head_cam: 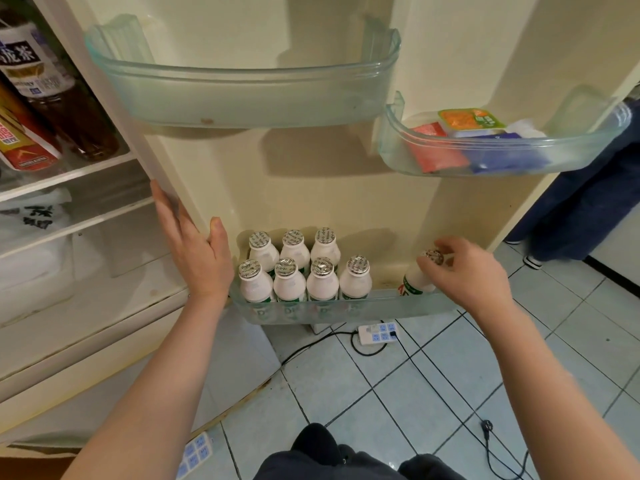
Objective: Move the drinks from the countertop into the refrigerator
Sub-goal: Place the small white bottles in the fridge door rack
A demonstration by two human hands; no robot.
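The refrigerator door point(298, 188) stands open in front of me. Its bottom door shelf point(346, 308) holds several small white drink bottles point(287, 271) with foil caps, packed in two rows at the left. My right hand point(464, 271) pinches one more white bottle point(417, 280) near its foil cap; the bottle sits tilted at the right end of that shelf. My left hand point(197, 244) lies flat with straight fingers against the door's inner edge, just left of the bottles.
An empty clear shelf point(242, 88) hangs higher on the door; a smaller one point(502, 150) at the right holds packets. The fridge interior at left holds a tea bottle point(52, 84) and a plastic bag. A power strip point(379, 332) and cables lie on the tiled floor. A person's leg point(581, 202) is at right.
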